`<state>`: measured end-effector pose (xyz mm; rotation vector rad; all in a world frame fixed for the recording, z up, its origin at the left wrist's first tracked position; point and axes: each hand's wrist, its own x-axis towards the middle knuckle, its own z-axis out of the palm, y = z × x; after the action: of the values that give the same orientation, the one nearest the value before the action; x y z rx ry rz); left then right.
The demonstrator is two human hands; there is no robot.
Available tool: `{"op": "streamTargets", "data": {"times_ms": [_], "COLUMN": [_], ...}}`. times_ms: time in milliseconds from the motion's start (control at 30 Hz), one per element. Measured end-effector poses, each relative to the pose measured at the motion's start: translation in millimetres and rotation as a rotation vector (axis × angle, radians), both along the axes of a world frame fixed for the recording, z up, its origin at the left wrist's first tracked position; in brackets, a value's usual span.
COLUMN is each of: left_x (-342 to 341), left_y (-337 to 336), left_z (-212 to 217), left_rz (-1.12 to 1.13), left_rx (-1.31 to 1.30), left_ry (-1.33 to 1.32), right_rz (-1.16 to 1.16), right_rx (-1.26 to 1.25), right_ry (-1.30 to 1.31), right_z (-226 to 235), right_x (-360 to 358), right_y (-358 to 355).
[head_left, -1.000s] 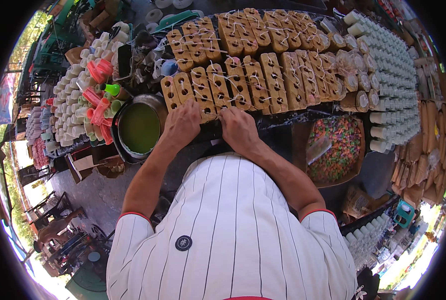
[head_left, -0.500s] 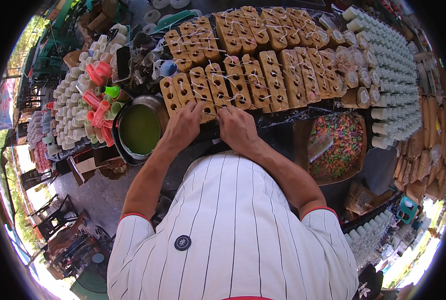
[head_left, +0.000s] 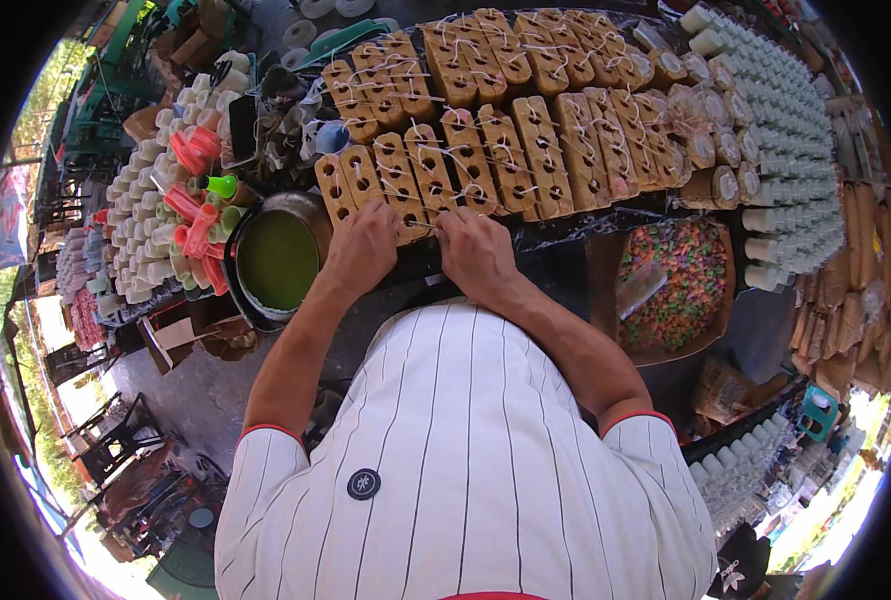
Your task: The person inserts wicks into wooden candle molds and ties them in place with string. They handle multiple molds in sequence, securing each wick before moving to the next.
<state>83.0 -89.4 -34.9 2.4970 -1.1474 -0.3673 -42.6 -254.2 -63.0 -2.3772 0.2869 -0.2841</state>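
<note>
Change: both hands have crept slightly rightward along the front row since a second ago; the work at the string goes on, not finished.
Left hand [head_left: 364, 245]: fingers curled, pressing on a wooden block [head_left: 403, 192] at the bench's near edge.
Right hand [head_left: 476, 252]: fingertips pinched together on the white string [head_left: 429, 226].
Block: tan, oblong, round holes, string-wrapped, in a row of the same.
Nearby: pot [head_left: 278, 258] of green liquid, left.

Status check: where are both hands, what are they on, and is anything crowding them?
Left hand and right hand side by side on the front-row tan blocks, fingers at the white string; grip unclear. Bowl of green liquid close beside left hand.
</note>
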Motion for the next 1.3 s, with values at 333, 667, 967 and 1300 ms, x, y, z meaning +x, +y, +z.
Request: {"op": "streamTargets", "data": {"times_ms": [333, 667, 967, 1300], "left_x": [7, 9, 7, 8], "left_y": [-10, -10, -11, -8], "left_z": [7, 2, 6, 6], "left_rz": [0.124, 0.145, 0.185, 0.157], "left_rx": [0.067, -0.002, -0.011, 0.001], "left_ry": [0.184, 0.197, 0.224, 0.155], "right_rz": [0.006, 0.027, 0.061, 0.068], "right_rx": [-0.04, -0.097, -0.08, -0.096], "right_ry": [-0.032, 0.001, -0.024, -0.057], "right_z": [-6, -5, -13, -11], "right_x": [2, 8, 10, 12], "right_y": [3, 5, 5, 8]}}
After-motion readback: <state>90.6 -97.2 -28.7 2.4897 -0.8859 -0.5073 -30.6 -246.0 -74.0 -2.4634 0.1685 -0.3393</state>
